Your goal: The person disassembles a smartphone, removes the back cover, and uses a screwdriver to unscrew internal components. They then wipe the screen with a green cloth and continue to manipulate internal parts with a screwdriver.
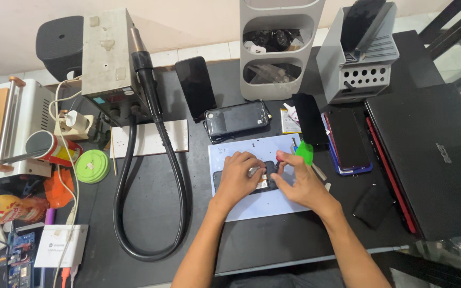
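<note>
Fingers of both hands pinch down on an opened phone (pixel 260 180) lying on the pale blue work mat (pixel 241 208).

Largest first: black table (pixel 273 240), closed laptop (pixel 433 160) right, hot-air station (pixel 108 58) with looping hose left. Left hand (pixel 237 178) clamps the phone body; right hand (pixel 300 184), fingers together, grips a red-tipped tool (pixel 279 156). Likely mid-disassembly; steady, small motions needed. Spare phones crowd the mat's far edge; near side open.
</note>
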### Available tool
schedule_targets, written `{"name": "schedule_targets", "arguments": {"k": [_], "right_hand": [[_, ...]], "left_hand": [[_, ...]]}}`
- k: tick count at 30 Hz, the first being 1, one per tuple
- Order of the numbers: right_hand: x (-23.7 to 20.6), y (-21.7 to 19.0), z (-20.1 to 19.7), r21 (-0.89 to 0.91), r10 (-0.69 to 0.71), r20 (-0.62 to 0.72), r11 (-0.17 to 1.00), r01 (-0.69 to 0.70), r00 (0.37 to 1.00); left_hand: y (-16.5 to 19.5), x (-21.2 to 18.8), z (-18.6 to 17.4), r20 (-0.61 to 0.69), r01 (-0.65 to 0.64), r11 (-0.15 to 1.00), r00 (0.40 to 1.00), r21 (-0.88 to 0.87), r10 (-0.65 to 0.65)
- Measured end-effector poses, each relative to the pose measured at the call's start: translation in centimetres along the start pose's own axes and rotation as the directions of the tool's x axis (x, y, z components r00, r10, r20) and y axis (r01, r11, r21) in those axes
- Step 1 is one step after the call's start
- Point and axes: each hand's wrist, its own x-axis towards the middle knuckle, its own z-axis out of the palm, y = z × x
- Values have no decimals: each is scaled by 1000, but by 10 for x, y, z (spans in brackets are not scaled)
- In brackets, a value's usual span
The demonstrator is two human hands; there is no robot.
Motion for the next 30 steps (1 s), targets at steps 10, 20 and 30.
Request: {"name": "schedule_targets", "arguments": {"k": [10, 20, 30], "right_hand": [[-5, 0, 7, 43, 11, 13, 999, -11, 1000], [-12, 5, 10, 434, 133, 82, 887, -155, 988], [-22, 3, 18, 154, 112, -52, 983, -103, 992]], "left_hand": [[2, -1, -2, 20, 10, 1000, 1000, -9, -10], [5, -4, -6, 149, -136, 991, 980, 12, 132], [3, -5, -6, 177, -92, 996, 980, 1, 90]]}}
